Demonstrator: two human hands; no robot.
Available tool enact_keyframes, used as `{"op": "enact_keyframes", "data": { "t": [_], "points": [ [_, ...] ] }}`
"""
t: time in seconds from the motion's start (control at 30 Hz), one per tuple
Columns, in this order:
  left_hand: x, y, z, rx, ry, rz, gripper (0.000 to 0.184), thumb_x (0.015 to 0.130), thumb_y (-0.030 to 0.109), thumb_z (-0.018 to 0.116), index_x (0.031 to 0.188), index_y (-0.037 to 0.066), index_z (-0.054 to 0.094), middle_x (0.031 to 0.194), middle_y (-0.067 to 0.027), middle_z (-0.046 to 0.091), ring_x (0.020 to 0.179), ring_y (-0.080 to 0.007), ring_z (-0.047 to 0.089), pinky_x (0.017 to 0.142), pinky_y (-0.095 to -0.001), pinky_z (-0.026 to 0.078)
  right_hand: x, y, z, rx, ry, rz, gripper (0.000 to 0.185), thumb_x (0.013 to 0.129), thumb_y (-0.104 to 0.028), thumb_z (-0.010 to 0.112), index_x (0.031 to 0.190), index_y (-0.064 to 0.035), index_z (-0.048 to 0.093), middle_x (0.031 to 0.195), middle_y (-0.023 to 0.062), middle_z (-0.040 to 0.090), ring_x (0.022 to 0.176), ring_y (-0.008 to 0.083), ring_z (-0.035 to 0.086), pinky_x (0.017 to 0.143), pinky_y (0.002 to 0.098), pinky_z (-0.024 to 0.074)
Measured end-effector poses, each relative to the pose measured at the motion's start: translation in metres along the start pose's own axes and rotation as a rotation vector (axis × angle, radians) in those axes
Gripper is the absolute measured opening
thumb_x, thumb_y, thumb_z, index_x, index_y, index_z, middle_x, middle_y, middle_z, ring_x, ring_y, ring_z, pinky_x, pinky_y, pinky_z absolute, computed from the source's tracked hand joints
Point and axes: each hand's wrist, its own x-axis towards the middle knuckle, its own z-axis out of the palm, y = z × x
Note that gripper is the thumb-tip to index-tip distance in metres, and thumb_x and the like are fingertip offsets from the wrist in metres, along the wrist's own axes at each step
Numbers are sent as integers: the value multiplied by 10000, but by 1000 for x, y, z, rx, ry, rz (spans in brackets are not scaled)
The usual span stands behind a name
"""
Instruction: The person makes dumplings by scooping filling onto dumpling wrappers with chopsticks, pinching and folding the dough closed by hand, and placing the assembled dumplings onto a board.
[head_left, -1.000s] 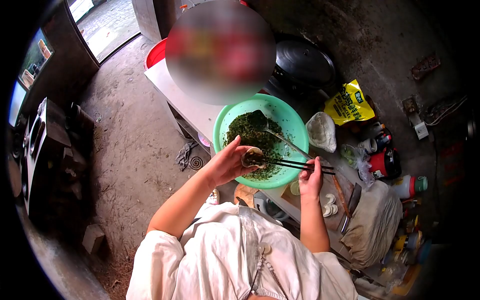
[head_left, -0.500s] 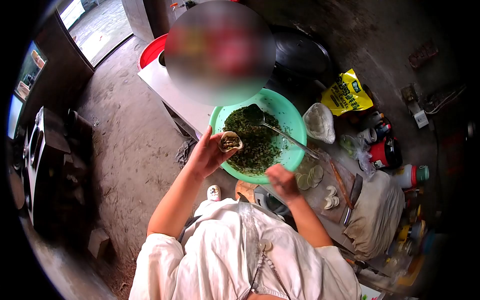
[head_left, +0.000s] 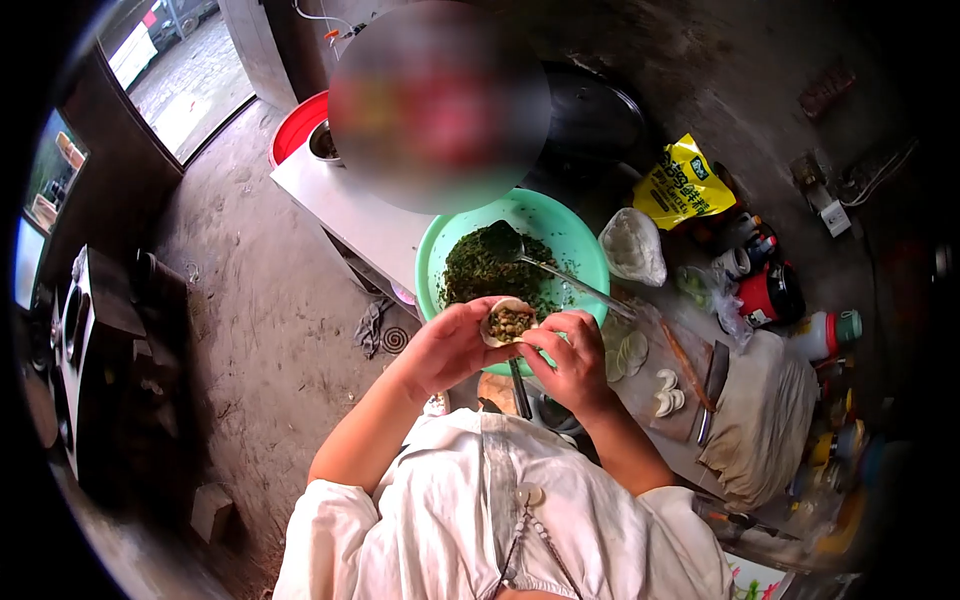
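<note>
Over the near edge of a green basin (head_left: 590,240), both hands are on a round dumpling wrapper with filling (head_left: 509,322) heaped in its middle. My left hand (head_left: 445,348) holds the wrapper's left side, its fingers closed around it. On the right rim, my right hand (head_left: 574,362) pinches the dough between thumb and fingers. Chopped green filling (head_left: 475,262) lies in the basin, with a long-handled spoon (head_left: 565,275) resting in it. Right of the basin are flat wrappers (head_left: 630,353) and several folded dumplings (head_left: 667,396).
A rolling pin (head_left: 686,362) and a knife (head_left: 712,390) lie beside a bundled cloth (head_left: 765,420). Farther back are a white bag (head_left: 634,246), a yellow packet (head_left: 684,186) and several jars. A white table (head_left: 345,210) extends left behind the basin.
My left hand has brought the filled wrapper rightward and nearer my body. My right hand has come up from the basin's near right rim and taken hold of the wrapper's edge.
</note>
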Motion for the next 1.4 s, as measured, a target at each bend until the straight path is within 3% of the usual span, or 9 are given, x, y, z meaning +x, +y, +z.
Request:
{"op": "enact_keyframes", "data": {
  "t": [0.13, 0.2, 0.33, 0.37, 0.53, 0.63, 0.73, 0.97, 1.4],
  "points": [
    [-2, -7, 6, 128, -10, 1, 448, 822, 92, 517, 1242, 29, 375, 1225, -91, 446, 1109, -187, 464, 945, -334, 384, 6, 0, -4, -11, 7, -31, 208, 647, -43, 696, 807, -99, 575, 819, 41, 513, 775, 232, 499, 683, 337, 412],
    [-1, -13, 10, 428, 4, 139, 485, 785, 28, 583, 1228, 20, 385, 1216, -81, 446, 1101, -162, 458, 936, -306, 381, 8, -2, -6, 37, 9, 49, 181, 663, -50, 685, 802, -91, 576, 809, 51, 518, 770, 233, 498, 677, 334, 409],
    [-3, -15, 18, 606, 46, 203, 480, 801, 65, 616, 1217, 0, 385, 1176, -60, 470, 1065, -142, 474, 918, -281, 384, 12, -5, -6, 95, 25, 132, 152, 682, -49, 669, 798, -82, 576, 802, 61, 524, 758, 238, 499, 674, 332, 406],
    [-2, -17, 21, 692, 61, 271, 413, 838, 83, 576, 1199, -15, 400, 1092, -69, 521, 980, -128, 525, 861, -263, 427, 13, -6, -6, 114, 26, 144, 145, 687, -45, 662, 797, -77, 572, 800, 63, 526, 753, 239, 501, 672, 332, 407],
    [-3, -18, 24, 724, 130, 226, 339, 883, 148, 517, 1161, -31, 442, 993, -92, 577, 830, -157, 601, 730, -281, 497, 16, -3, -5, 112, 41, 131, 115, 725, -58, 624, 810, -75, 549, 827, 70, 517, 767, 250, 507, 694, 347, 406],
    [-2, -22, 21, 530, 156, 274, 338, 903, 186, 479, 1155, -36, 449, 1014, -119, 573, 811, -177, 603, 727, -288, 497, 15, -5, -2, 276, 151, 320, 34, 800, -53, 561, 819, -38, 538, 814, 99, 540, 766, 263, 532, 678, 340, 425],
    [-2, -23, 21, 351, 151, 375, 326, 905, 173, 470, 1161, -28, 451, 1016, -123, 570, 797, -174, 594, 730, -294, 496, 9, -8, -7, 563, 156, 499, 140, 830, -70, 550, 939, 9, 590, 838, 102, 579, 739, 183, 575, 636, 282, 455],
    [0, -29, 22, 292, 129, 454, 299, 918, 140, 424, 1159, -35, 446, 996, -146, 568, 754, -189, 592, 687, -287, 512, 8, -19, -8, 613, 157, 488, 209, 773, -107, 642, 945, 9, 625, 829, 100, 630, 727, 167, 608, 661, 261, 474],
    [-2, -32, 35, 473, 193, 457, 319, 914, 173, 448, 1153, -38, 451, 991, -126, 571, 757, -187, 590, 703, -300, 507, 6, -16, -10, 671, 235, 494, 122, 775, -89, 640, 870, -14, 622, 774, 81, 611, 658, 154, 584, 596, 254, 460]
  ]
}}
